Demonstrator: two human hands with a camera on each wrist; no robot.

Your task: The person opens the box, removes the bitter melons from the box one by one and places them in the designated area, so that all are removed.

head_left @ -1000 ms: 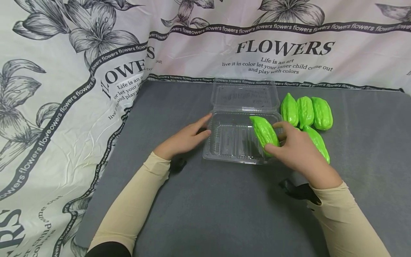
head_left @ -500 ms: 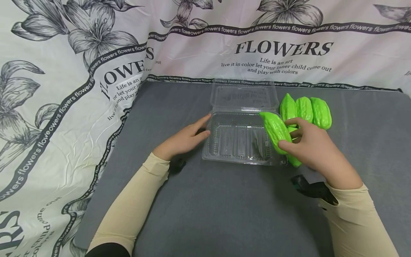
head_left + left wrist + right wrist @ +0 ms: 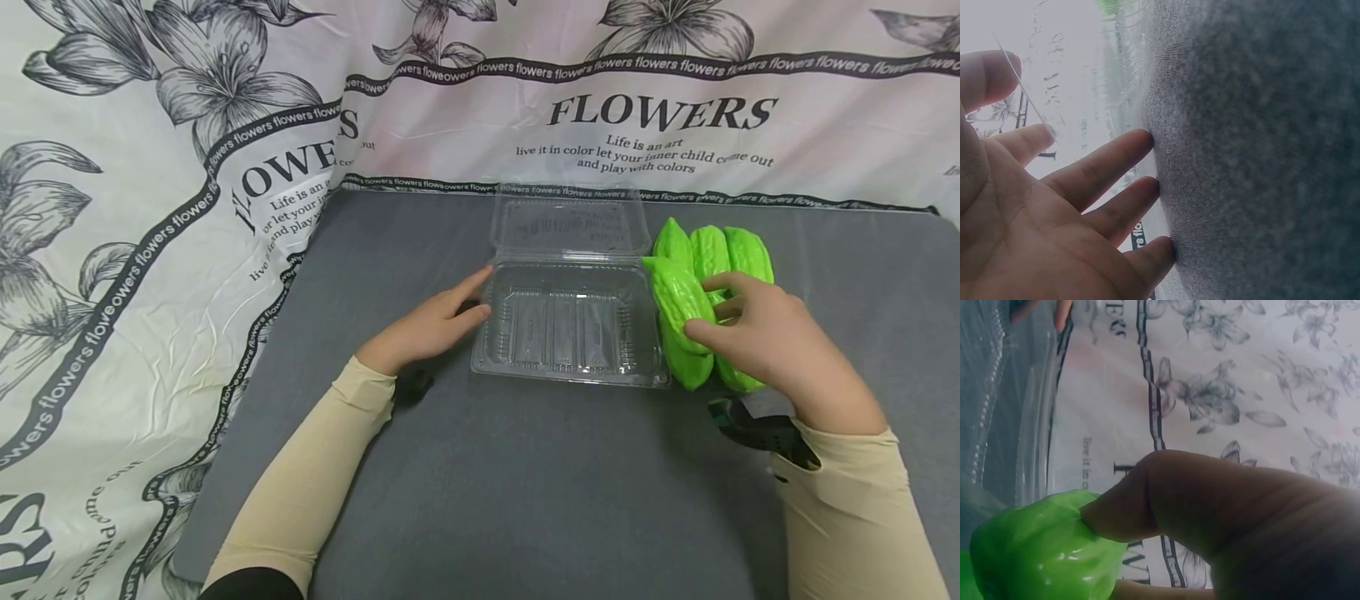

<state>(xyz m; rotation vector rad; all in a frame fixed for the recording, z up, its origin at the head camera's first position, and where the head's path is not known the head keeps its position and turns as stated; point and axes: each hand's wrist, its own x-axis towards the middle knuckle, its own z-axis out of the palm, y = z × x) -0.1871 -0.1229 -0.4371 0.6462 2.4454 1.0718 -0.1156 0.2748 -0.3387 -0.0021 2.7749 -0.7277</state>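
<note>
My right hand [image 3: 780, 333] pinches a bright green, ridged bitter melon [image 3: 680, 300] between thumb and fingers, over the group to the right of the container. In the right wrist view the thumb presses on the held bitter melon [image 3: 1047, 550]. A clear plastic clamshell container [image 3: 570, 377] lies with its lid folded back, and no melon lies inside. At its left side is my left hand [image 3: 423, 329], fingertips by the rim. The left wrist view shows the same hand [image 3: 1054, 206] with fingers spread and fairly straight beside the clear plastic.
Several more bitter melons [image 3: 750, 250] lie close together right of the container, some partly hidden by the right hand. The container's lid [image 3: 570, 225] leans back near the flower-printed cloth [image 3: 450, 125]. A grey cloth [image 3: 525, 483] covers the table.
My right hand has carried the bitter melon rightward, from above the container to over the other melons. The left hand stays at the container's left side.
</note>
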